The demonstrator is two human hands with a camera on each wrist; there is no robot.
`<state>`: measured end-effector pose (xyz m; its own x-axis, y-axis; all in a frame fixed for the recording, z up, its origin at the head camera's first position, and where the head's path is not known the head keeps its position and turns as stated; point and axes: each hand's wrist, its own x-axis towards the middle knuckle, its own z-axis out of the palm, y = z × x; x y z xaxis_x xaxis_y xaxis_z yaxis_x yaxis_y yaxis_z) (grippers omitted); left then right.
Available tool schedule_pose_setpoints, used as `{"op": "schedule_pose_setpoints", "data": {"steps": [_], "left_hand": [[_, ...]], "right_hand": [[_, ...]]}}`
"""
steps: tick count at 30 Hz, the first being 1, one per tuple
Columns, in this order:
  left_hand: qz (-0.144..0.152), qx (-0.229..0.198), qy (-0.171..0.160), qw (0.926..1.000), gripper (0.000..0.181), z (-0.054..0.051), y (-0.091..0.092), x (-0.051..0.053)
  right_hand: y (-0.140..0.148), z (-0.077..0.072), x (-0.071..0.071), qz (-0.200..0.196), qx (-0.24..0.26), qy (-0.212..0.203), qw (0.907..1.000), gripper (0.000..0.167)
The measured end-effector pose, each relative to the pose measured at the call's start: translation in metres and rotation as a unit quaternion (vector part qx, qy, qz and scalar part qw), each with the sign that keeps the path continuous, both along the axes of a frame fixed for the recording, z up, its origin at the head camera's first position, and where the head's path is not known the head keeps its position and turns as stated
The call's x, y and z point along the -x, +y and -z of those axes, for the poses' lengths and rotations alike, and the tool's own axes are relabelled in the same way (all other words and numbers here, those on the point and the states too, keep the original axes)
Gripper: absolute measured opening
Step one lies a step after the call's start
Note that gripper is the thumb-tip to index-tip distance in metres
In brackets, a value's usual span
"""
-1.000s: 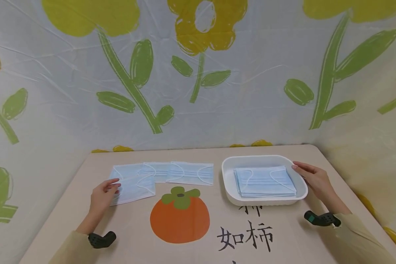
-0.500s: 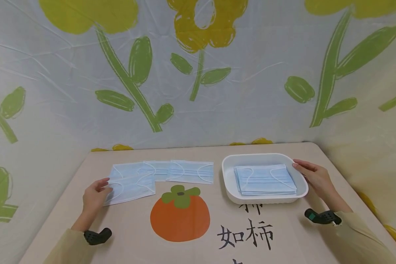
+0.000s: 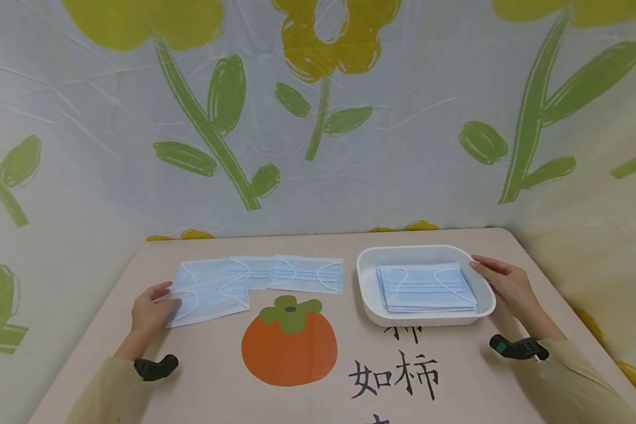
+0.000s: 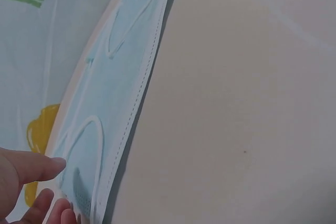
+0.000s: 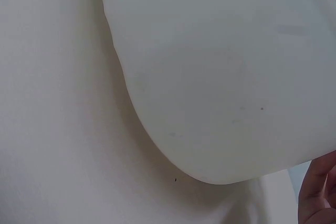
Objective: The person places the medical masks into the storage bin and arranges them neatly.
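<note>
"While a white cloth backdrop [image 3: 403,176], printed with yellow flowers and green stems, fills the upper half, what lies below it?"

"A pale worktop [image 3: 217,368], with a white tray [image 3: 429,323] toward its right side."

"And after the tray?"

"An orange persimmon print [image 3: 288,356] on the worktop, left of the tray. Then blue face masks: a neat stack [image 3: 421,282] lying flat inside the tray, a row of three [image 3: 307,274] overlapping behind the print and toward the left, and a front mask [image 3: 212,303] lapping over the row's left end."

"How are the hands?"

"The right hand [image 3: 511,288] grips the tray's right rim, thumb against the edge. The left hand [image 3: 151,309] is at the front mask's left end, fingers loosely bent and parted, gripping nothing; whether a fingertip touches it, I can't quite tell."

"Smallest of all?"

"Thin white ear loops [image 3: 318,278] on the masks."
</note>
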<state>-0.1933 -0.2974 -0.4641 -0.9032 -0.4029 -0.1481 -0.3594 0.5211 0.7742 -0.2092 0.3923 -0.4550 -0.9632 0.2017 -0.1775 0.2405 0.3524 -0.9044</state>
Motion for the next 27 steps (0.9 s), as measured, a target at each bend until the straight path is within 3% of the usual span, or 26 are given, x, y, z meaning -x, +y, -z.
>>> {"op": "schedule_pose_setpoints", "data": {"steps": [13, 22, 27], "left_hand": [[-0.003, -0.038, -0.037, 0.9986, 0.060, 0.0044, -0.0094, 0.0064], [-0.007, -0.006, -0.038, 0.9992, 0.059, 0.0066, -0.0094, 0.0049], [0.007, 0.021, -0.028, 0.9994, 0.056, 0.0067, -0.0102, 0.0020]], "right_hand": [[0.0014, -0.0005, -0.0003, -0.002, 0.001, 0.015, 0.9999, 0.072], [0.0007, -0.0019, -0.0020, -0.006, 0.025, 0.023, 0.9994, 0.057], [0.0000, -0.0032, -0.0021, -0.006, 0.024, 0.022, 0.9994, 0.060]]}}
